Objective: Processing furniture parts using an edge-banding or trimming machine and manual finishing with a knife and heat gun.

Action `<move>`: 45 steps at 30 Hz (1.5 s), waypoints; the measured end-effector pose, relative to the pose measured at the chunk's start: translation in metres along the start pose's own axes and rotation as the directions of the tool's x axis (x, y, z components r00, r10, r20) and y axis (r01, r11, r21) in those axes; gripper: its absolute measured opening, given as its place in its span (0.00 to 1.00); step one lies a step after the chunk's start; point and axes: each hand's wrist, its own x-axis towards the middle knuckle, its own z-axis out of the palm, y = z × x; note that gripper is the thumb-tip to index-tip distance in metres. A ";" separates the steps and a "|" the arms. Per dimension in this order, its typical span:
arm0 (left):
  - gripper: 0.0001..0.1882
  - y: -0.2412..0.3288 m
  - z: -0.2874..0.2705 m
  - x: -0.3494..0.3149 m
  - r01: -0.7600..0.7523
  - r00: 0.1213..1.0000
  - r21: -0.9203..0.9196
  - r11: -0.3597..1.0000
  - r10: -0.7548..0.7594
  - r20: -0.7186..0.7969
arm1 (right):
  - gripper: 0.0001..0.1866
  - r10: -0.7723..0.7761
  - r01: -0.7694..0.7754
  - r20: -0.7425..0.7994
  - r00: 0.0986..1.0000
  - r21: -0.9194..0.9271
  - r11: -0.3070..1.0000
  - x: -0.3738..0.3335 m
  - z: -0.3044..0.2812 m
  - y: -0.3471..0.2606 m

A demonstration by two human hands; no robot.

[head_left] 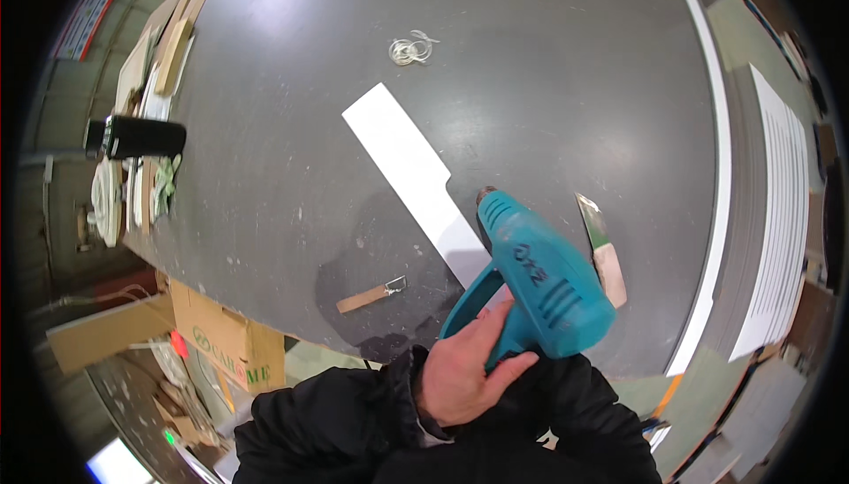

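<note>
My left hand (464, 373) is wrapped around the handle of a teal heat gun (557, 289) near the front of the dark grey table (292, 174). The metal nozzle points away from me and slightly left, beside the narrow part of a long white strip (398, 148) with a stepped edge. That strip lies diagonally on the tabletop, its near end hidden behind the gun and hand. On the right, only my black right sleeve (601, 413) shows; the hand itself is hidden. Right of the heat gun lies a knife (608, 272) with a pale handle.
A small brown strip with a wire end (363, 298) lies front left. Farther back rests a coil of pale cord (411, 50). A black bottle (146, 137) and boards line the left edge. White edging (712, 218) and stacked white panels (774, 218) are right; a cardboard box (217, 329) stands lower left.
</note>
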 end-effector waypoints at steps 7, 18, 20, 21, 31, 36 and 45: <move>0.38 0.020 0.005 0.002 0.098 0.995 0.200 0.975 -0.097 -0.017 | 0.26 0.036 -0.025 0.101 0.994 -0.104 0.994 0.017 -0.013 0.007; 0.39 0.024 0.009 0.000 0.117 0.993 0.156 0.981 -0.110 -0.050 | 0.26 0.031 0.007 0.155 0.987 -0.238 0.971 0.031 -0.009 0.011; 0.39 0.024 0.010 0.002 0.105 0.993 0.147 0.984 -0.096 -0.067 | 0.26 0.029 0.012 0.154 0.988 -0.261 0.965 0.030 -0.009 0.012; 0.38 0.025 0.010 0.003 0.093 0.993 0.139 0.986 -0.082 -0.081 | 0.26 0.028 0.015 0.153 0.988 -0.273 0.962 0.030 -0.008 0.012; 0.37 0.023 0.011 0.008 0.125 0.991 0.203 0.971 -0.111 -0.078 | 0.26 0.031 0.023 0.131 0.991 -0.393 0.919 0.027 -0.008 0.011; 0.36 0.026 0.009 0.015 0.112 0.991 0.180 0.977 -0.098 -0.086 | 0.26 0.022 0.031 0.112 0.993 -0.447 0.894 0.028 -0.008 0.008; 0.35 0.024 0.010 0.018 0.140 0.990 0.181 0.973 -0.134 -0.045 | 0.26 0.011 0.026 0.066 0.998 -0.531 0.847 0.023 -0.005 0.009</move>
